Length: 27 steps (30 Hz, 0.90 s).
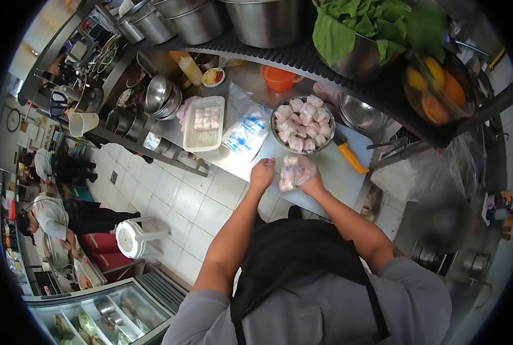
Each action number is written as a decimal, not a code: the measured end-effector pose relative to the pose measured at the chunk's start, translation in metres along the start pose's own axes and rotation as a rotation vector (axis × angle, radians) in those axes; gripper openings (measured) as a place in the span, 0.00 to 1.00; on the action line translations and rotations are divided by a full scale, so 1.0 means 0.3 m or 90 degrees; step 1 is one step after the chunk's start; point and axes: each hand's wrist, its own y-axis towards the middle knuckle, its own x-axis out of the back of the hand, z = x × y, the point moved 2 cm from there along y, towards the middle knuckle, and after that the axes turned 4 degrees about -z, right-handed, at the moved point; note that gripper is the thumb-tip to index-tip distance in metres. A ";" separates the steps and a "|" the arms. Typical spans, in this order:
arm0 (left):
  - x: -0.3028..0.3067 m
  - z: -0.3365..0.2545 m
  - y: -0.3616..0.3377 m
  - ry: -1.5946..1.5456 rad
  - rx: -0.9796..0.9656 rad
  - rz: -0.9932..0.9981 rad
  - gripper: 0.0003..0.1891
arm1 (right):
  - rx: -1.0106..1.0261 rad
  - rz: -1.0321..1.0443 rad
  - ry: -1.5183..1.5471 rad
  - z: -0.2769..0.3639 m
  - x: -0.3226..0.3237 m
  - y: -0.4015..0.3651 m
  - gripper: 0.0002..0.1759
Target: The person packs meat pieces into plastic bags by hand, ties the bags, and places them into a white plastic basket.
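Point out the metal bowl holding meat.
The bowl just beyond the bag in the right hand, heaped with pink pieces; the stacked bowls at left look empty.

Clear plastic bag of meat pieces (295,171) in right hand (313,185), over pale cutting board (334,172). Left hand (261,174) just left of bag. Round steel bowl of meat chunks (302,123) behind bag. Yellow-handled knife (351,158) on board, right of bowl. Stack of printed plastic bags (246,135) left of bowl, white plastic basket (205,123) further left. Orange plastic cup (278,79) behind bowl.
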 end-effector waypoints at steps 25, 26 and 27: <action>0.072 -0.076 0.016 -0.043 -0.157 -0.050 0.22 | -0.020 0.165 -0.028 0.057 0.055 0.035 0.22; 0.066 -0.089 0.034 0.006 -0.285 -0.055 0.25 | -0.033 0.171 -0.029 0.069 0.064 0.039 0.22; 0.073 -0.123 0.042 0.055 -0.413 -0.060 0.27 | -0.047 0.178 -0.031 0.078 0.069 0.041 0.22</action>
